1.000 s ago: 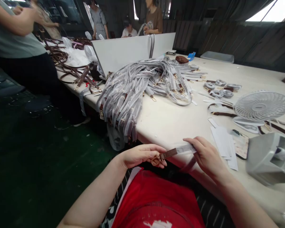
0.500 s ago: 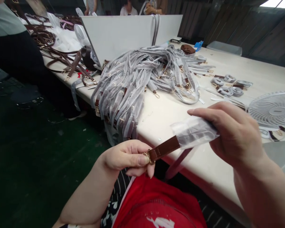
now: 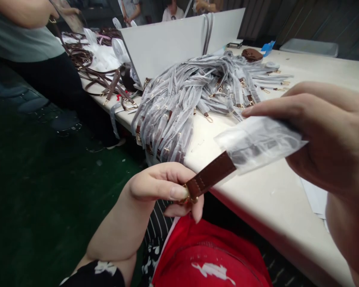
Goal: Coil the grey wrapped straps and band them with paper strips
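My left hand (image 3: 170, 191) pinches the gold metal clasp (image 3: 191, 197) at the end of a brown leather strap (image 3: 212, 175), above my lap. From the brown end onward, the strap runs up to the right inside a clear plastic sleeve (image 3: 257, 143). My right hand (image 3: 323, 127) is closed on the sleeved part, its index finger stretched along the top. Behind both hands, a large heap of plastic-wrapped straps (image 3: 179, 95) with gold clasps lies on the white table (image 3: 290, 215) and hangs over its edge.
A white partition board (image 3: 167, 44) stands behind the heap, with a grey strap over it. At the left, a person (image 3: 42, 48) stands by a pile of brown straps (image 3: 107, 79). A brown coil (image 3: 252, 54) and a clear plastic tray (image 3: 309, 47) are at the back right.
My right hand has moved up and right, nearer the camera, and the strap tilts more steeply. My left hand keeps its pinch on the clasp. The view has shifted, and the fan is out of sight.
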`<state>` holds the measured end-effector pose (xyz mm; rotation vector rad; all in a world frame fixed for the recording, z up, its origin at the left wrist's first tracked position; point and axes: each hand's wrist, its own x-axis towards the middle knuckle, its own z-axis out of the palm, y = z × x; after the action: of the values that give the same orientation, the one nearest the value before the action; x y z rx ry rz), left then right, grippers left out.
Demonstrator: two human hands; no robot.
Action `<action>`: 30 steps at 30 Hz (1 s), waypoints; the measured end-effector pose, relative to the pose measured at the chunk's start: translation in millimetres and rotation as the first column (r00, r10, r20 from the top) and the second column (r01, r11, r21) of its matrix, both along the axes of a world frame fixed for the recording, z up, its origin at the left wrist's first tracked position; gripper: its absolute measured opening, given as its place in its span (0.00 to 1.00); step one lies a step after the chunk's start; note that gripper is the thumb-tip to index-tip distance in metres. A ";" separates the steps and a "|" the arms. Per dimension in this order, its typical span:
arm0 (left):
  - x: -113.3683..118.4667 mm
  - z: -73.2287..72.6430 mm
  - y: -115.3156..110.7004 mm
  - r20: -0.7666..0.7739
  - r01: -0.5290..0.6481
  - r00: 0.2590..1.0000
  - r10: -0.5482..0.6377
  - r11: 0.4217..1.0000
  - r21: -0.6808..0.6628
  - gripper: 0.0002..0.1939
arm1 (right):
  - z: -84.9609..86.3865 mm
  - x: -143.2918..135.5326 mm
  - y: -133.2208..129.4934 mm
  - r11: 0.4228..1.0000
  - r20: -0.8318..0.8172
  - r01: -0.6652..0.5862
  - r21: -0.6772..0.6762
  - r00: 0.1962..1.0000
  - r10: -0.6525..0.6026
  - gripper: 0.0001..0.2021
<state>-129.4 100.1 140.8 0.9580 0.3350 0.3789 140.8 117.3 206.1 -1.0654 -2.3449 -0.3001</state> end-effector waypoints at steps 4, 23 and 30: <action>0.2 9.0 -3.1 0.116 -0.167 0.980 0.164 0.986 0.016 0.14 | -5.7 -0.4 5.1 0.999 0.048 -0.042 0.001 0.998 0.042 0.17; 32.4 -25.6 -36.4 0.020 -0.064 0.998 0.067 0.993 -0.102 0.27 | -103.0 31.6 -44.6 0.779 -0.231 -0.109 -0.618 0.972 -0.047 0.12; 60.7 -42.3 -39.5 0.083 -0.354 0.920 0.383 0.904 -0.238 0.16 | -128.6 31.9 -66.7 0.655 -0.370 -0.189 -0.732 0.917 -0.147 0.13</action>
<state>-68.7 60.6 98.4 0.6464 0.4330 0.7333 172.7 50.6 77.6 -1.2921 -2.0867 0.9406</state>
